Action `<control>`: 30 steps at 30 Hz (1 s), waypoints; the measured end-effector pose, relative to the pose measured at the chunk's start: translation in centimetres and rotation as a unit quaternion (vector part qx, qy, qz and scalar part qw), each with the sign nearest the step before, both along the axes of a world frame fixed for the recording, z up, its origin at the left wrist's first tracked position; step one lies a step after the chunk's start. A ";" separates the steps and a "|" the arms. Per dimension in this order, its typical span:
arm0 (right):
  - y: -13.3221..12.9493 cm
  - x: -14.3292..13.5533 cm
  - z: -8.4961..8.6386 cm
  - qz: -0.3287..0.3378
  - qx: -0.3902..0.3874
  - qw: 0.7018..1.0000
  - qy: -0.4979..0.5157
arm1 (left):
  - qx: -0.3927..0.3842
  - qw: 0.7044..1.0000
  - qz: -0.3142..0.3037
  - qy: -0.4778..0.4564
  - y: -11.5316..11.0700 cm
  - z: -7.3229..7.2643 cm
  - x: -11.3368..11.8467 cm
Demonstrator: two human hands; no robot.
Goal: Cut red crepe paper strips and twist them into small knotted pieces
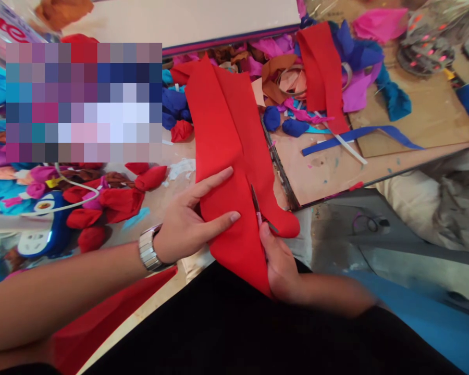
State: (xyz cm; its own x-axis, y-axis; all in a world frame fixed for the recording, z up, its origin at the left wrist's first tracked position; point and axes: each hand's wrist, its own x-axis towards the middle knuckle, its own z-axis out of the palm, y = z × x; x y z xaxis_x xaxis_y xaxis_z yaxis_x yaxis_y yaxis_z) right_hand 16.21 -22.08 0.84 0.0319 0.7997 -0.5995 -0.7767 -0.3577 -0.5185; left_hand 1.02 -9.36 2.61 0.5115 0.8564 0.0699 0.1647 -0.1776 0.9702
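A long folded piece of red cloth stretches from the table's edge towards my lap. My left hand, with a metal watch at the wrist, holds the cloth from its left side; thumb and index finger lie spread on top, while the other fingers are hidden under it. In my right hand is a pair of scissors, gripped near the handles, which my fingers mostly cover. The blades sit at a slit in the cloth, one of them partly hidden. To the right of the slit, a strip curls over at its lower end.
Red cloth bundles and a blue-and-white device with a white cable lie at left. Another red strip, a blue ribbon and many coloured scraps cover the table behind. A pale board stands at the back. One area is pixelated.
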 end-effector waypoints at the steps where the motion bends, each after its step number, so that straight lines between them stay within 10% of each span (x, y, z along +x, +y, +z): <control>1: 0.0 0.0 0.0 -0.001 0.004 1.000 0.004 | 0.002 1.000 -0.002 0.003 0.0 0.0 0.0; 30: 0.7 0.1 0.3 0.010 0.037 0.999 0.017 | 0.050 0.996 -0.006 0.073 -0.2 0.2 -0.4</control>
State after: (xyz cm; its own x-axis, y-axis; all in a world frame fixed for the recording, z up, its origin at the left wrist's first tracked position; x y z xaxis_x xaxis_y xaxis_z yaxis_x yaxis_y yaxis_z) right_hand 16.35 -21.39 1.12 -0.0033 0.8421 -0.5394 -0.7879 -0.3343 -0.5172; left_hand 0.62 -9.60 2.83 0.5326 0.8427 0.0783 0.2998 -0.2743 0.9137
